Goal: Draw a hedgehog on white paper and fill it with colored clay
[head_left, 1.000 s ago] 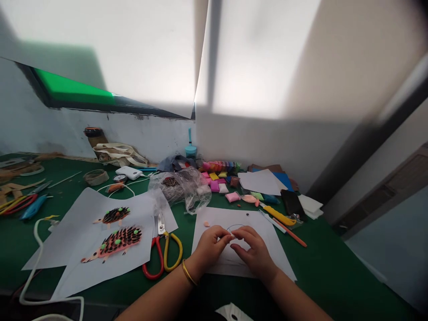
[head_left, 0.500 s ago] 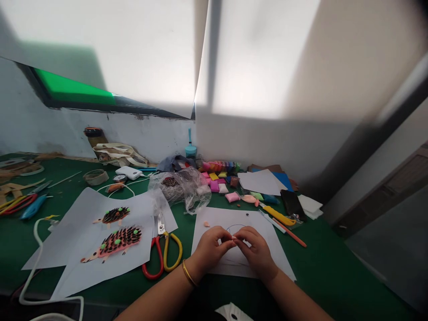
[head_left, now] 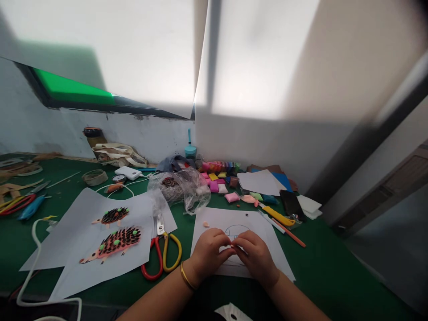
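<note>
Over a white sheet of paper (head_left: 214, 216) my left hand (head_left: 210, 250) and my right hand (head_left: 258, 257) meet at the fingertips. Both hands are closed in a pinch on a tiny pale piece of clay (head_left: 232, 245), mostly hidden by the fingers. Beyond them the paper carries a blue line drawing (head_left: 238, 226) with a rounded outline, partly covered by my hands. A peach lump of clay (head_left: 206, 224) lies on the sheet left of the drawing, and a small dark bit (head_left: 247, 215) sits near its top edge.
Scissors (head_left: 161, 249) with red and yellow handles lie left of the paper. Farther left are sheets bearing two hedgehog figures (head_left: 115, 243). Behind are clay packets (head_left: 232, 197) and a plastic bag (head_left: 182, 187). A yellow cutter (head_left: 278, 215) and an orange stick (head_left: 289, 232) lie right.
Both hands have come slightly lower, toward me, still pinched together. More of the blue drawing shows above the fingers.
</note>
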The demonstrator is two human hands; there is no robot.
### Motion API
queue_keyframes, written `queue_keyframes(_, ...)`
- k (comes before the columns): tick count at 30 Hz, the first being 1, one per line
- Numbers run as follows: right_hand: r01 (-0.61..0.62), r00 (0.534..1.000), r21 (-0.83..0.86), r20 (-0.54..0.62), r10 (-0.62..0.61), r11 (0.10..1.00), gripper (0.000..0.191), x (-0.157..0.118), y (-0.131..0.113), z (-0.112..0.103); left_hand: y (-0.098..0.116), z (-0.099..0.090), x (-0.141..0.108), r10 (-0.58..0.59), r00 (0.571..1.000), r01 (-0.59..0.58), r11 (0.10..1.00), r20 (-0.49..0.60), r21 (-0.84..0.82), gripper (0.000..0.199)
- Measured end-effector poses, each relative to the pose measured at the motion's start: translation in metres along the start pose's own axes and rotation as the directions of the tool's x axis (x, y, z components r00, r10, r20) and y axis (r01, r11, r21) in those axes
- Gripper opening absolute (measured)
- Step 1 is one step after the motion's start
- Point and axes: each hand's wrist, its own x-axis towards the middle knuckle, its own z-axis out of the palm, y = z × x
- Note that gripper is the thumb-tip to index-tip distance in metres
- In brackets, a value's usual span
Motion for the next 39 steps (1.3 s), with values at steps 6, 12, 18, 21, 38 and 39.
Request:
queue_keyframes(6,-0.024,0.999,0.020,0.022,0.023,1.000,0.017,-0.001,0.001,-0.003,0.005,-0.001,-0.001,-0.017,1.000,0.018,0.997,0.025,-0.070,0.020)
queue_keyframes(12,-0.253,0.967,0.039,0.025,0.252,0.967,0.041,-0.003,0.027,-0.024,-0.002,-0.003,0.005,-0.174,0.983,0.157,0.960,-0.057,-0.230,0.023)
queue_keyframes(18,-0.309,0.943,-0.320,0.019,0.332,0.895,0.023,-0.021,0.080,-0.039,-0.018,-0.003,0.013,-0.493,0.868,0.323,0.650,-0.058,-0.688,0.027)
queue_keyframes(21,-0.256,0.949,-0.421,0.061,0.308,0.870,0.025,-0.029,0.092,-0.035,-0.022,-0.003,0.015,-0.614,0.790,0.346,0.447,-0.001,-0.825,0.029)
queue_keyframes(38,-0.276,0.952,-0.036,0.128,0.278,0.960,0.025,-0.005,0.030,-0.029,-0.002,-0.001,0.006,-0.260,0.965,0.231,0.902,-0.030,-0.365,0.022)
queue_keyframes(39,-0.269,0.951,0.068,0.179,0.253,0.961,0.024,-0.005,0.019,-0.025,0.003,0.001,0.003,-0.219,0.976,0.205,0.934,-0.016,-0.293,0.021)
